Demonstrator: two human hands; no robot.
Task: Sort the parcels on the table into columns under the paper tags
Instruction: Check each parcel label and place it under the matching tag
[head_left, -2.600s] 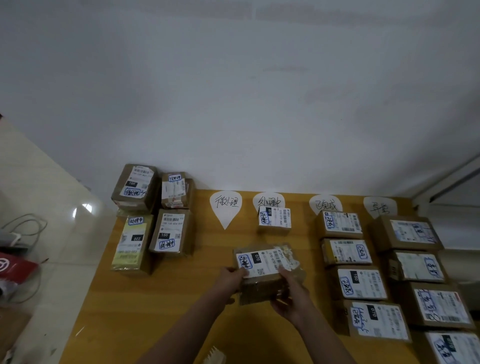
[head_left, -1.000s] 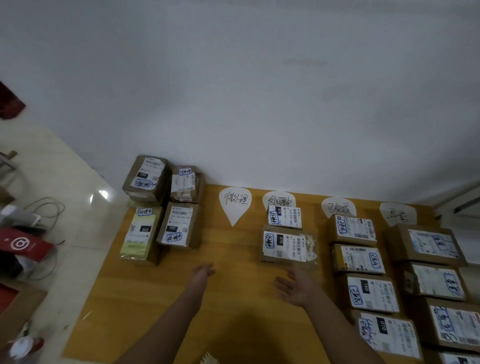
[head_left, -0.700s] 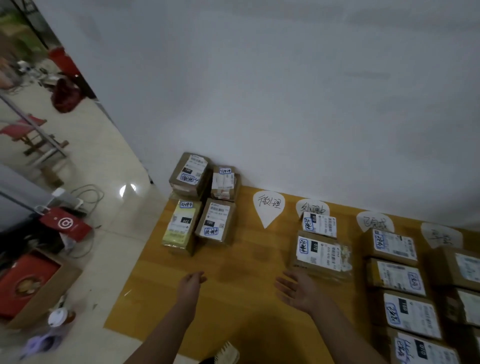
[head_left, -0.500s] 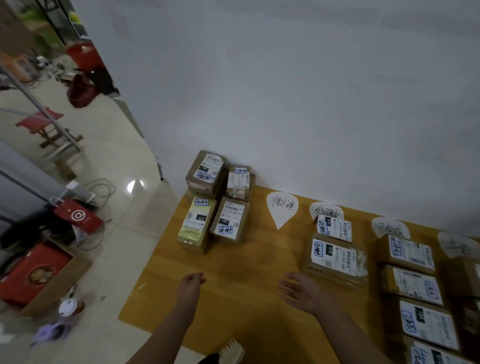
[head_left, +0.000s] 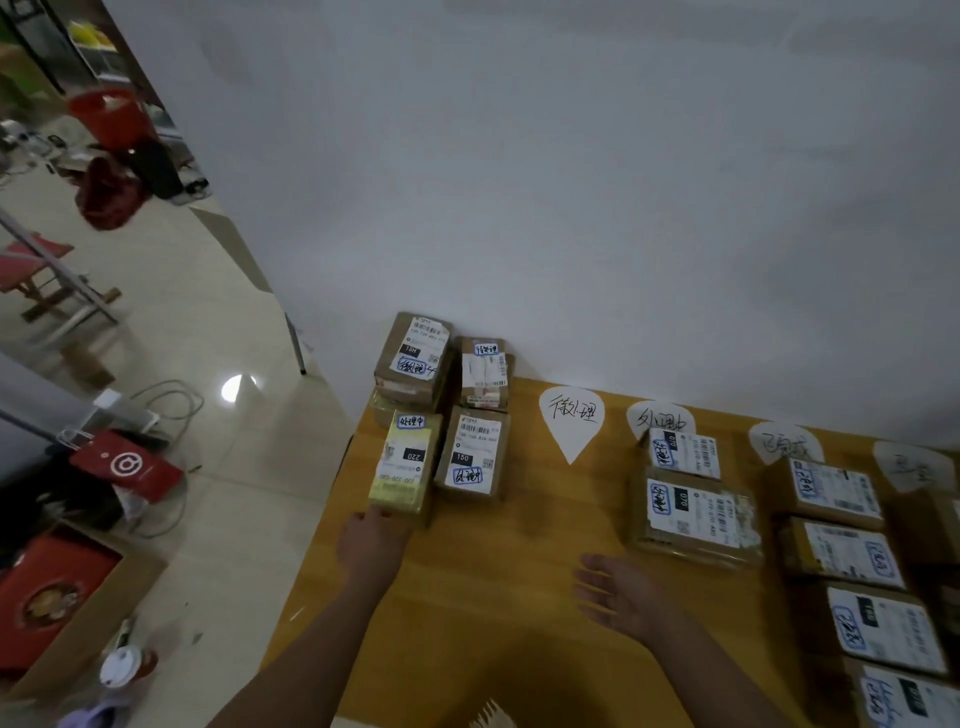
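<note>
Status: partly sorted.

- Four tags sit along the far edge of the table (head_left: 519, 571): first tag (head_left: 570, 422), second tag (head_left: 660, 417), third tag (head_left: 783, 442), fourth tag (head_left: 915, 465).
- Nothing lies under the first tag.
- Under the second tag are two parcels: a small parcel (head_left: 685, 453) overlapping the tag's tip, and a large parcel (head_left: 695, 515) just below it.
- The third column (head_left: 841, 553) shows four parcels in a row towards the near edge.

Left to do: the pile (head_left: 470, 410) at the far left corner, well apart from the columns. It holds four parcels on top and at least one more beneath the back-left one.

Hands:
- The left hand (head_left: 371, 540) has its fingertips against the near end of the yellow parcel (head_left: 402, 467), the front-left one of the pile. The parcel lies flat on the table. Judged step: picking the next parcel.
- The right hand (head_left: 618, 592) is spread, holds nothing, and hovers near the large parcel without touching it.

Hard to make out:
- The left fingers are seen from behind, so I cannot tell whether they grip or only touch.
- The fourth column is cut off at the right edge, so there is no count.
- The nearest third-column parcel runs off the bottom.
- The handwriting is too blurred to check matches.
</note>
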